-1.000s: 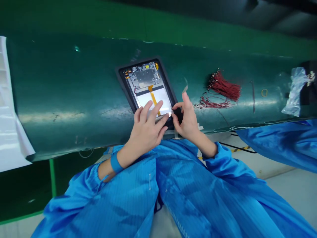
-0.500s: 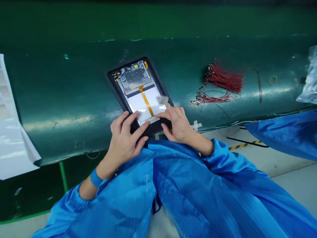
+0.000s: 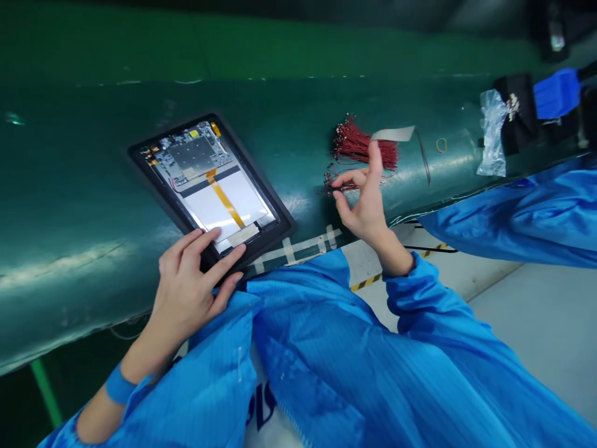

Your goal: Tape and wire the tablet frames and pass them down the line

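Observation:
An opened tablet (image 3: 209,186) lies on the green belt (image 3: 93,155), its circuit board, orange flex cable and white battery showing. My left hand (image 3: 191,286) rests on the tablet's near edge, fingers spread flat over the frame. My right hand (image 3: 364,199) is raised to the right of the tablet, just in front of a bundle of red wires (image 3: 359,146). A thin pale strip of film (image 3: 392,134) sticks to its upright forefinger, while thumb and middle finger pinch together at the smaller loose red wires (image 3: 333,183).
A rubber band (image 3: 441,145) and a dark cord (image 3: 422,155) lie right of the wires. At the far right sit a clear plastic bag (image 3: 492,134), a black object (image 3: 517,112) and a blue item (image 3: 557,93). Another person's blue sleeve (image 3: 513,211) reaches in at the right.
My right hand left the tablet's lower edge and moved right to the red wires, carrying the pale strip. The view shifted right. My left hand stayed on the tablet.

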`<state>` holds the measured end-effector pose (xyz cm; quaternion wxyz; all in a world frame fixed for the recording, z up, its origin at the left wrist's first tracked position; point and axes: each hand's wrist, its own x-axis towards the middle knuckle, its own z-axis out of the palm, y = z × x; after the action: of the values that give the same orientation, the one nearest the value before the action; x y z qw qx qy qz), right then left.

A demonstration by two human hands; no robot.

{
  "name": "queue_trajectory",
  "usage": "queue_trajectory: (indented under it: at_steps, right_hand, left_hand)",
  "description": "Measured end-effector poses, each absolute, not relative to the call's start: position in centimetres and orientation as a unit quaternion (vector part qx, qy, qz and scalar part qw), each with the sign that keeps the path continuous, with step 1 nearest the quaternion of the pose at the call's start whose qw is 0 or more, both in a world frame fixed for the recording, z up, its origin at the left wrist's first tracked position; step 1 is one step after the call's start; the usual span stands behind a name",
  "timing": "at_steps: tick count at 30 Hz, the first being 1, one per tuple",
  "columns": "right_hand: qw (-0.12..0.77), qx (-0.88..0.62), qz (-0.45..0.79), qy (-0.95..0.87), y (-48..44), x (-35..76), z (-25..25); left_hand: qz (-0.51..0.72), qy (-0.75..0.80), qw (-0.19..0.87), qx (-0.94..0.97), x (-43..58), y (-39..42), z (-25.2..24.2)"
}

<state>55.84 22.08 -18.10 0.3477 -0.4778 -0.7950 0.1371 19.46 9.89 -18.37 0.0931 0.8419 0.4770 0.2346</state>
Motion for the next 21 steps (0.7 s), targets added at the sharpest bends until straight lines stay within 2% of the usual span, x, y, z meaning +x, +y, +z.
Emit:
queue_trajectory:
  at_steps: [6,12,16,21]
  right_hand:
    - [0.245,-0.476,0.113,-0.837,22.9,54.8,-19.4]
    - [0.252,-0.401,0.175,-0.863,23.9,54.2,-18.9]
    - [0.251,-0.312,0.270,-0.876,23.6,52.7,-17.0]
    - [0.234,-0.272,0.305,-0.882,22.8,50.4,-15.3]
  left_hand:
    - [0.286,0.498,0.109,0.811,21.1,10.5,-16.7]
    - [0.364,0.547,0.056,0.752,24.7,12.9,-14.7]
    - [0.359,0.534,0.093,0.760,27.4,15.6,-15.3]
    - [0.360,0.530,0.138,0.755,29.3,17.1,-16.0]
